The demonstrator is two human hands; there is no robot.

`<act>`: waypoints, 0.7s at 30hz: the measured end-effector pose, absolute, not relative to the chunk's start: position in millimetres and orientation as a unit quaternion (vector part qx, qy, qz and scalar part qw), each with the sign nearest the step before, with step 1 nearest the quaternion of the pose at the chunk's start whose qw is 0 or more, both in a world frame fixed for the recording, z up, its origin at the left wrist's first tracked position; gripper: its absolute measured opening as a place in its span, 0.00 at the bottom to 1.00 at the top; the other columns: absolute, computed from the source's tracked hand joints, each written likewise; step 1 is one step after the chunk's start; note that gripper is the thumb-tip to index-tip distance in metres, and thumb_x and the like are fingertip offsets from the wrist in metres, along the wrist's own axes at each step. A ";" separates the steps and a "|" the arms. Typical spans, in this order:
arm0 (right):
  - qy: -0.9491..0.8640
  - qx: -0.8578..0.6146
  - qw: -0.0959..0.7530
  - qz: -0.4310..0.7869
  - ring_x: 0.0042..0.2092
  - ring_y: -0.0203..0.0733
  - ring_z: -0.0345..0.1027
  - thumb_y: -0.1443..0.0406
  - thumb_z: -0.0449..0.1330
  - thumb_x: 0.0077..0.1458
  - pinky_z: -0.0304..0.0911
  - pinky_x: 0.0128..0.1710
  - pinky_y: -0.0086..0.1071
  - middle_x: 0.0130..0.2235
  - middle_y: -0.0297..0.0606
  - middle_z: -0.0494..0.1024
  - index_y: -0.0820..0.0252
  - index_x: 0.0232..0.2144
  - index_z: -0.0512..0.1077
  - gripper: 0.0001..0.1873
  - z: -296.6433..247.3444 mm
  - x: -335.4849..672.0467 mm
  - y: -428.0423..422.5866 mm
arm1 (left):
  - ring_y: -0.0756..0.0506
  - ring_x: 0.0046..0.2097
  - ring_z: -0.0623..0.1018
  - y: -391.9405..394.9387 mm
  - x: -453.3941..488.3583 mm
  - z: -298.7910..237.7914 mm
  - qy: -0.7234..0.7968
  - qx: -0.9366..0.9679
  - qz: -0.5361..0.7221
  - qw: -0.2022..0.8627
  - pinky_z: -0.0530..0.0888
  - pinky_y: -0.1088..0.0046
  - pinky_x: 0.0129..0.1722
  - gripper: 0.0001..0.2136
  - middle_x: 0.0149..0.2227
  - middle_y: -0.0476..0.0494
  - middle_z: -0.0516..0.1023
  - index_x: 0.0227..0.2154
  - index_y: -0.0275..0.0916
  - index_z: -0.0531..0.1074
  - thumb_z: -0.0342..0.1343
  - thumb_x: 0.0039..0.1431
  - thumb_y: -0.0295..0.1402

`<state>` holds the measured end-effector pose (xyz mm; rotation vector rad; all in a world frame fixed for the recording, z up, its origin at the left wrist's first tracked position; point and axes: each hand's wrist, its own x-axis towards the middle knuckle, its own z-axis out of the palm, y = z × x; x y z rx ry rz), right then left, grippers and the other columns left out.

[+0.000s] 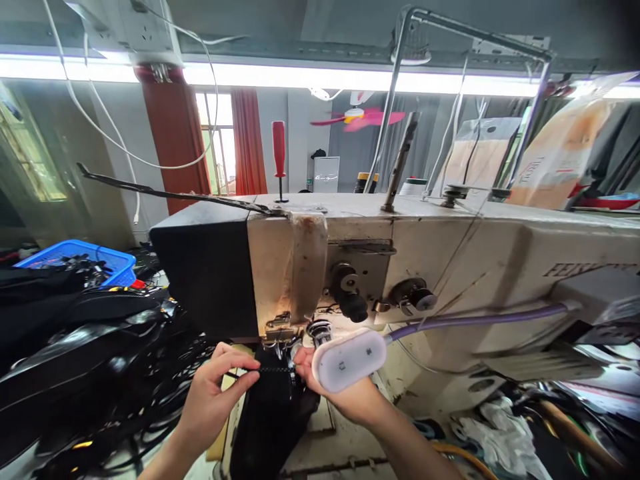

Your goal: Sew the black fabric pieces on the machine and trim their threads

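Head view: left hand point(207, 390) pinches black cord point(274, 370); right hand's point(346, 402) grip is unclear; steady, even tension should keep it straight.

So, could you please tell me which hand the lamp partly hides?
The right hand, partly covered by the pale lamp head; the left hand shows uncovered.

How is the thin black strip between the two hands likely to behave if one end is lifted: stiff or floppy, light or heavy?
The black strip is probably floppy; its straight line may come only from tension between the left hand and the right hand. Being so narrow, it is likely light.
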<state>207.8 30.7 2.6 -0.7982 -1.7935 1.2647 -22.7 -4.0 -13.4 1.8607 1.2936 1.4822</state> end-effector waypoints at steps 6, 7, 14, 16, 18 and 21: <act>-0.782 -0.331 0.378 0.368 0.44 0.46 0.73 0.62 0.56 0.55 0.68 0.48 0.38 0.41 0.40 0.78 0.57 0.39 0.73 0.10 2.1 216.4 27.7 | 0.45 0.35 0.74 -2.3 -24.3 -13.9 0.496 0.675 0.518 0.174 0.72 0.71 0.36 0.04 0.29 0.46 0.76 0.29 0.44 0.80 0.62 0.52 0.36; -0.801 -0.341 0.374 0.322 0.47 0.47 0.72 0.62 0.55 0.56 0.66 0.50 0.39 0.44 0.42 0.78 0.57 0.42 0.73 0.12 3.8 218.9 25.6 | 0.45 0.35 0.75 -1.6 -24.8 -14.3 0.501 0.677 0.514 0.164 0.72 0.71 0.36 0.04 0.29 0.46 0.76 0.29 0.44 0.80 0.62 0.52 0.37; -0.900 -0.310 0.294 0.083 0.46 0.44 0.71 0.70 0.50 0.54 0.62 0.52 0.33 0.45 0.37 0.78 0.53 0.45 0.76 0.21 39.1 227.4 8.7 | 0.43 0.37 0.77 -7.1 -22.7 -6.9 0.492 0.719 0.491 0.003 0.74 0.66 0.38 0.04 0.32 0.46 0.79 0.30 0.46 0.78 0.59 0.55 0.34; -0.908 -0.301 0.285 0.064 0.45 0.43 0.72 0.71 0.50 0.52 0.63 0.51 0.32 0.43 0.37 0.79 0.52 0.47 0.75 0.23 42.9 226.9 7.3 | 0.40 0.41 0.77 -14.6 -16.6 -2.0 0.430 0.757 0.484 -0.090 0.73 0.61 0.42 0.06 0.36 0.44 0.80 0.35 0.45 0.77 0.59 0.54 0.32; -0.911 -0.298 0.278 0.057 0.43 0.44 0.72 0.71 0.49 0.52 0.63 0.51 0.34 0.39 0.39 0.80 0.54 0.45 0.76 0.22 41.7 225.4 8.0 | 0.38 0.44 0.76 -21.2 -8.6 1.1 0.372 0.800 0.443 -0.157 0.73 0.59 0.45 0.11 0.39 0.41 0.81 0.40 0.43 0.76 0.59 0.51 0.31; -0.912 -0.292 0.277 0.073 0.42 0.47 0.71 0.71 0.48 0.51 0.63 0.51 0.38 0.38 0.43 0.79 0.58 0.40 0.76 0.20 36.6 223.1 11.4 | 0.40 0.45 0.77 -24.0 1.1 0.1 0.349 0.826 0.378 -0.228 0.72 0.62 0.48 0.15 0.41 0.42 0.82 0.43 0.40 0.75 0.55 0.51 0.24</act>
